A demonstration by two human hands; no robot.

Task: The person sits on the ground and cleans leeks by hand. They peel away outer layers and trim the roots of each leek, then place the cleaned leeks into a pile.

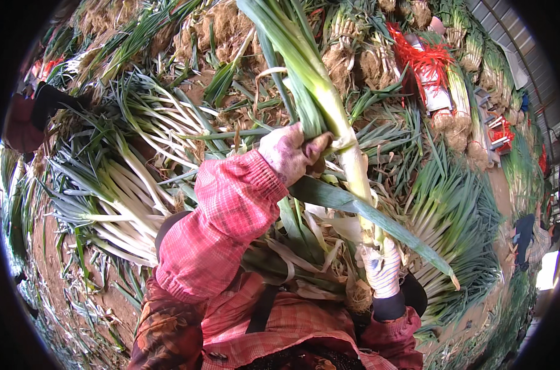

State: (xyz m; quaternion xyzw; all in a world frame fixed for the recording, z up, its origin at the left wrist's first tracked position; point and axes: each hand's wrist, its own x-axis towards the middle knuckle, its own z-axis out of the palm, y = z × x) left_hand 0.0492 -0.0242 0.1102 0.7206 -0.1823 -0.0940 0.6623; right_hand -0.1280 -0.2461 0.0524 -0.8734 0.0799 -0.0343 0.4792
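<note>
A thick green onion (354,173) slants upward in front of me, its leaves reaching the top of the picture. My left hand (291,152), in a stained work glove, is closed around some of its green leaves beside the pale stalk. Lower down, my right hand (380,268), in a striped glove, grips the stalk near the root end; its fingers are partly hidden. One long leaf (391,224) bends down to the right across the stalk. Beneath it, in front of my lap, lie loose peeled leaves and husks (307,263).
Pale-stemmed onions (127,199) lie heaped at left, another green onion pile (451,226) at right. Bundles with roots (340,51) line the back. Red ties (423,60) rest among bundles at upper right. Another person's dark sleeve (51,104) shows at far left.
</note>
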